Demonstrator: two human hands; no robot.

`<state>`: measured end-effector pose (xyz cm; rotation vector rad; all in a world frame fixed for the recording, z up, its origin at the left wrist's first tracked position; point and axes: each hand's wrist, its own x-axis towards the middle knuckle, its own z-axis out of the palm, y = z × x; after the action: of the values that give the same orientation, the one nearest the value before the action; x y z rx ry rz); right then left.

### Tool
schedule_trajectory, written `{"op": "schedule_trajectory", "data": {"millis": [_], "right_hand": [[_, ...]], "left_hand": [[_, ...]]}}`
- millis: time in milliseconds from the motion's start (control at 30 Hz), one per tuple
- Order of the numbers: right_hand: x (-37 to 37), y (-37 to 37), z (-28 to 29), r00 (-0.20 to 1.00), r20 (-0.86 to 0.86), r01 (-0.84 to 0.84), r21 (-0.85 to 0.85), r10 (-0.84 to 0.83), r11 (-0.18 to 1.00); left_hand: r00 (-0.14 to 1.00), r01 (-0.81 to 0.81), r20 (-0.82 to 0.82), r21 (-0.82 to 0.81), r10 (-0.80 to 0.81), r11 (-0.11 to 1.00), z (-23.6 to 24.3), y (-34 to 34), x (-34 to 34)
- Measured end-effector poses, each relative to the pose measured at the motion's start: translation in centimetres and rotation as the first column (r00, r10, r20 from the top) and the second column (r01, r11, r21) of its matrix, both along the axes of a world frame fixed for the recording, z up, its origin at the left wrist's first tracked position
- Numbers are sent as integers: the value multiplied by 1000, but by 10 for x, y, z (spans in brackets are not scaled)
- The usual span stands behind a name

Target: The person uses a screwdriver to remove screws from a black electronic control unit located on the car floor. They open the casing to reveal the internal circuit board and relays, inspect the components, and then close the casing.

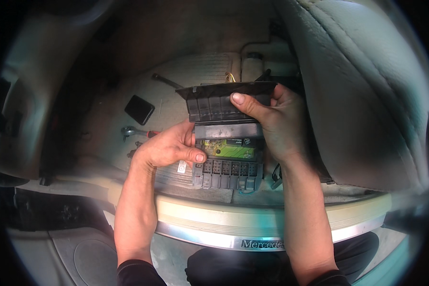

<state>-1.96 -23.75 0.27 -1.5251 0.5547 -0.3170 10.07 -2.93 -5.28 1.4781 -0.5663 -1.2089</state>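
Note:
A grey control module housing (227,177) with a row of connector sockets lies between my hands, above the floor mat. Inside it a green circuit board (231,151) is exposed. My left hand (169,148) grips the module's left side, its thumb on the near edge by the sockets. In my right hand (267,112) is a ribbed black plastic cover (212,106), tilted up at the module's far side, the thumb pressed on its inner face. Whether the cover is still joined to the housing is hidden. My right fingers are mostly behind the cover.
On the car floor to the left lie a ratchet wrench (137,131) with a red handle and a dark flat phone-like object (139,110). A black rod (167,80) lies farther off. A padded seat (362,95) rises at right; the door sill (209,214) crosses in front.

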Motion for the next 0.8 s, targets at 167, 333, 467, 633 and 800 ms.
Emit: {"op": "schedule_trajectory", "data": {"millis": [167, 333, 467, 633, 800], "right_hand": [[-2, 0, 3, 1000, 19, -7, -35, 8, 999], [-2, 0, 0, 995, 91, -32, -84, 40, 996], [-3, 0, 1, 988, 144, -54, -72, 64, 996], [-3, 2, 2, 977, 202, -45, -144, 74, 989], [-1, -1, -7, 961, 265, -32, -189, 83, 982]], "left_hand": [[999, -6, 47, 18, 5, 1000, 13, -3, -4], [998, 33, 49, -4, -33, 999, 13, -2, -2], [999, -8, 30, -68, 10, 998, 16, -3, -5], [998, -2, 62, -7, 3, 1000, 15, 3, -2], [999, -35, 40, -42, 37, 998, 15, 1, -5]]}}
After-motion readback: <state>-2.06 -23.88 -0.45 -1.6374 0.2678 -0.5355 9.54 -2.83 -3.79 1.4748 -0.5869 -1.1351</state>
